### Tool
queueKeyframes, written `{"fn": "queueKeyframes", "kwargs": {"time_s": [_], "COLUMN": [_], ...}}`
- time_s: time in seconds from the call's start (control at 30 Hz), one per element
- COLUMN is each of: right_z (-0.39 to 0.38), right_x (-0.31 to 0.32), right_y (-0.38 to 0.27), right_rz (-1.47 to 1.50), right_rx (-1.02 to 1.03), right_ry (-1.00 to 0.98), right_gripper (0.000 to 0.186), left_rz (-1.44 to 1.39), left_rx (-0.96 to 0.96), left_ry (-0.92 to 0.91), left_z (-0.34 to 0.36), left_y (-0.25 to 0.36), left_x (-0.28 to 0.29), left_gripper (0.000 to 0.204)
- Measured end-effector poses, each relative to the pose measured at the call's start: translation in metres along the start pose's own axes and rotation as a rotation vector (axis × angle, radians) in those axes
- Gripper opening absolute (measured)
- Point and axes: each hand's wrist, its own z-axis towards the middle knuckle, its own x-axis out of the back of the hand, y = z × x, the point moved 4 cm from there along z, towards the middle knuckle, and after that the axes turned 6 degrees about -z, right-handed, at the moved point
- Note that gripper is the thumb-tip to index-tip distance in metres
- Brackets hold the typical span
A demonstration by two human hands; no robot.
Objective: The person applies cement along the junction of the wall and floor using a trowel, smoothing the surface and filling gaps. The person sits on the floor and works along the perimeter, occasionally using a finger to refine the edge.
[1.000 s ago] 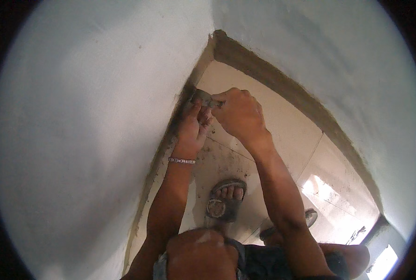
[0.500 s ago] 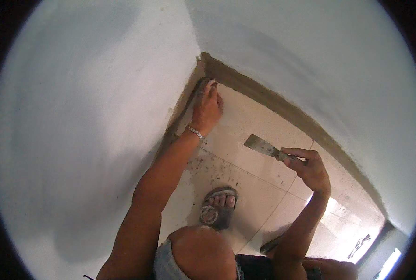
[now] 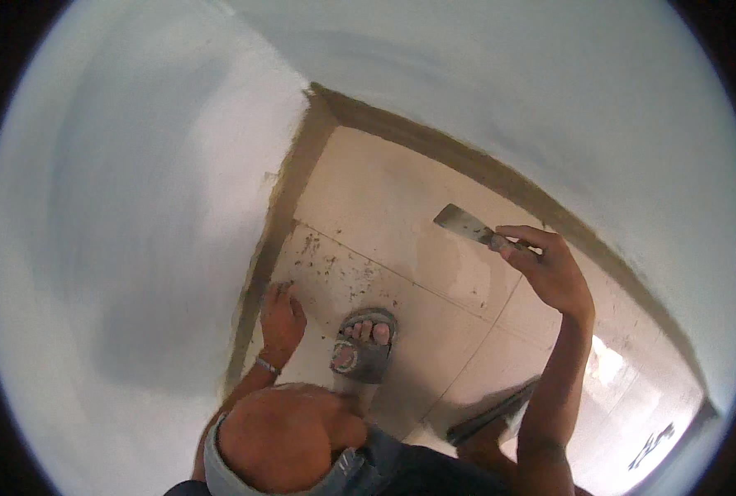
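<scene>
In my right hand (image 3: 550,263) is a putty knife (image 3: 465,224), its flat, smeared metal blade pointing left above the tiled floor. Thumb and fingers close around its handle. My left hand (image 3: 283,324), with a bracelet (image 3: 269,365) at the wrist, reaches down beside the foot of the left wall. Its fingers point forward to the brown band (image 3: 299,165) along the wall base, with the thumb apart. Nothing shows in that hand, though its fingertips are partly hard to make out. Dark crumbs (image 3: 335,269) lie scattered on the tiles ahead of it.
Two pale walls (image 3: 161,198) meet at the far corner, and a brown band (image 3: 434,140) edges the right one too. My sandalled foot (image 3: 365,343) stands on the tiles, near my bent knee (image 3: 277,434). A dark object (image 3: 653,446) lies at the lower right.
My left hand has come back from the far corner, along the left wall toward me. A dark strip along that wall's base no longer shows. The putty knife has shifted slightly farther away.
</scene>
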Motion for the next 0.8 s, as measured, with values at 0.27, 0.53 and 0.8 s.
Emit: {"fn": "queueKeyframes", "kwargs": {"time_s": [0.27,0.53,0.8], "right_z": [0.021,-0.011,0.009], "right_x": [-0.038,0.032,0.034], "right_y": [0.006,0.055,0.099], "right_rz": [-0.368,-0.588,-0.738], "right_rx": [-0.009,-0.202,0.036], "right_ry": [-0.475,-0.703,-0.506], "right_gripper": [0.037,0.029,0.038], "left_rz": [-0.061,0.061,-0.401], "left_rx": [-0.513,0.039,0.626], "left_ry": [0.346,0.241,-0.022], "left_z": [0.137,0.01,-0.21], "left_y": [0.148,0.037,0.008], "left_x": [-0.008,-0.019,-0.042], "left_gripper": [0.061,0.068,0.055]}}
